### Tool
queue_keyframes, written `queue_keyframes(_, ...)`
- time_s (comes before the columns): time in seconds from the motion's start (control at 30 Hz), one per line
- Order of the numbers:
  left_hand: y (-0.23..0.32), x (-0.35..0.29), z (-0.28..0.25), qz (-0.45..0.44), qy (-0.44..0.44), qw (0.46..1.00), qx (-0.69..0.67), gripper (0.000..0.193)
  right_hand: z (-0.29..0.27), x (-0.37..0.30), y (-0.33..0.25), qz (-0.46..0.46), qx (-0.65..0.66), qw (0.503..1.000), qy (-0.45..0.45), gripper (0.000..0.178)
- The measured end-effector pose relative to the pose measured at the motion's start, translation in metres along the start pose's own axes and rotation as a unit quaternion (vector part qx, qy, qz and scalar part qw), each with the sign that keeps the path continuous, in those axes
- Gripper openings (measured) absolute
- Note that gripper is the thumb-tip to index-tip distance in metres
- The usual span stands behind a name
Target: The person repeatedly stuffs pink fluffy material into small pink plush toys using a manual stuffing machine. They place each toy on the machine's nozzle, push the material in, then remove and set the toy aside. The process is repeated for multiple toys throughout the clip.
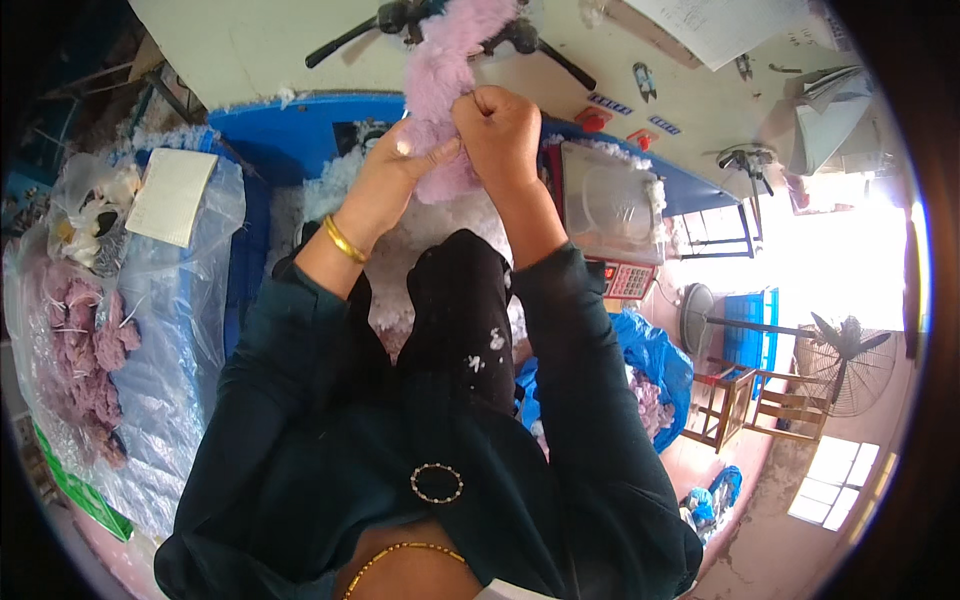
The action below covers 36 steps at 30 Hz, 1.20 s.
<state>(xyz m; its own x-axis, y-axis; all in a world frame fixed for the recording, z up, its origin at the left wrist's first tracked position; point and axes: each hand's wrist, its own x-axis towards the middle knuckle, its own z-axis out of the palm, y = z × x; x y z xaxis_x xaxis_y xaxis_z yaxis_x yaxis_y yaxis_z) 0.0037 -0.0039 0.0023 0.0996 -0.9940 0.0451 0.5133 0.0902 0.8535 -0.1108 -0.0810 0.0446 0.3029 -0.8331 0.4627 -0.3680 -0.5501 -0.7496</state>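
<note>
A long piece of fluffy pink plush [438, 80] runs from the top edge down between my hands. My left hand [385, 175] grips its left side, the thumb stretched across the plush. Against its right side, my right hand [500, 130] is closed with the fingers curled in, pressed on the plush. Where the fingertips meet the fabric is hidden. The upper part of the plush lies in front of a machine fitting with black handles [567, 65]. White stuffing fluff [440, 215] lies below the hands, around my knees.
A pale machine panel with red buttons [594, 121] stands ahead, above a blue ledge [290, 130]. At left, plastic sheeting [170, 330] bears pink plush pieces [85, 340] and a notepad [172, 195]. To the right are a clear bin [607, 200], a keypad device [629, 281], a blue bag [655, 360] and a fan [848, 365].
</note>
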Motion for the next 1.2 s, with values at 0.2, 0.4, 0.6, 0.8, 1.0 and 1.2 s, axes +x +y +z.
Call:
queue_keyframes(0.2, -0.004, -0.033, 0.007, -0.003, -0.023, 0.997, -0.07, 0.04, -0.004, -0.032, -0.004, -0.009, 0.022, 0.999, 0.023, 0.023)
queue_keyframes(0.4, -0.006, -0.026, -0.031, -0.068, -0.124, 0.989, -0.042, 0.049, -0.021, -0.031, 0.007, 0.087, 0.208, 0.969, -0.103, 0.025)
queue_keyframes(0.6, -0.003, -0.016, -0.016, -0.168, -0.106, 0.966, -0.166, 0.041, -0.043, -0.029, 0.061, 0.245, 0.462, 0.83, -0.194, 0.019)
queue_keyframes(0.8, 0.0, -0.012, 0.01, -0.075, -0.033, 0.992, -0.096, 0.042, -0.044, -0.019, -0.004, -0.049, -0.019, 0.989, -0.137, 0.052)
queue_keyframes(1.0, -0.004, -0.019, 0.021, 0.01, 0.017, 1.0, -0.011, 0.037, -0.021, -0.02, -0.035, 0.112, -0.07, 0.98, -0.148, 0.061)
queue_keyframes(1.2, -0.033, -0.032, 0.033, 0.042, -0.012, 0.998, 0.035, 0.04, -0.031, -0.035, 0.009, 0.176, 0.277, 0.933, -0.151, 0.036)
